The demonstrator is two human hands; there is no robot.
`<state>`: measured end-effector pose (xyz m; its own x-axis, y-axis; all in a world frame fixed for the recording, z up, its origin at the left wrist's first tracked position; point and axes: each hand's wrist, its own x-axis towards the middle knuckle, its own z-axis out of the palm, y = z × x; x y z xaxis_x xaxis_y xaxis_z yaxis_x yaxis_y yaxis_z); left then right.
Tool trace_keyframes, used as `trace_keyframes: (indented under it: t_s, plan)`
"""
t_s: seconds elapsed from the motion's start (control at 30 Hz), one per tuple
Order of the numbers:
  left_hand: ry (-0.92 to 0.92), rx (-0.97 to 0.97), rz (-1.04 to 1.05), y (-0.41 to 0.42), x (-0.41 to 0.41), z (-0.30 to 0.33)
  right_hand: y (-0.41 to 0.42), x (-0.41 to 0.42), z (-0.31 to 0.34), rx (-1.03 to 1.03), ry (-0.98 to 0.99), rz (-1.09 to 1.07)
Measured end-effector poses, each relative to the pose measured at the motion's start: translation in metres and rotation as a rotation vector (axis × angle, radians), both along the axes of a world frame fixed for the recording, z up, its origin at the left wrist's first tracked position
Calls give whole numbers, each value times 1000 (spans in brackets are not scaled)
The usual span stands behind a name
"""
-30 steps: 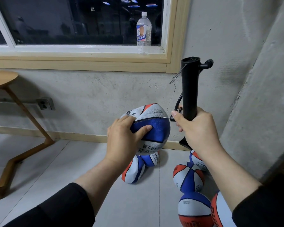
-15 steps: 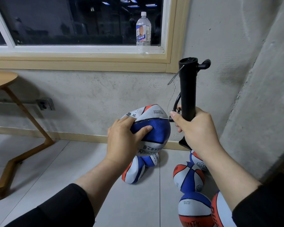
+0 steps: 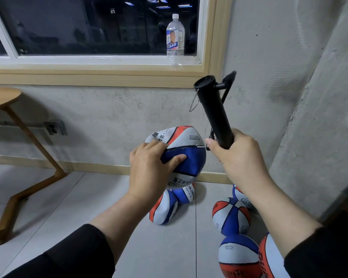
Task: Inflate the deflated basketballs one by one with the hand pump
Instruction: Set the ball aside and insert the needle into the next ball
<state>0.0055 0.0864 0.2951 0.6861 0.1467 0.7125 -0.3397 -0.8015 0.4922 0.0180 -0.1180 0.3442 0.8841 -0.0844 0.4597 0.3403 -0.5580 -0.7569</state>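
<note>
Blue, white and orange, the limp basketball sits clamped in the left hand fingers; just beyond the right hand fingers, curled round the tilted black pump, its needle meets the ball.

The lower end of the pump is covered by the right hand, so its handle cannot be seen. The left side of the held basketball is hidden under the left hand, and the needle's entry point is too small to be made out. Two floor balls are partly masked — one by the held ball, another by the right forearm. The red ball is cut off at the bottom edge, the table by the left edge. The bottle's label print is blurred.
</note>
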Motion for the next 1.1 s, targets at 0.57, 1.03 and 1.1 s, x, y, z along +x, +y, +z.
trace_keyframes:
  t_s: [0.57, 1.03, 1.1]
  plan:
    - [-50, -4, 19, -35, -11, 7, 21, -7, -16, 74, 18, -28]
    - [152, -77, 45, -13, -1, -2, 6, 3, -16, 316, 129, 120]
    - [146, -48, 64, -12, -2, -1, 5, 4, -17, 302, 140, 114]
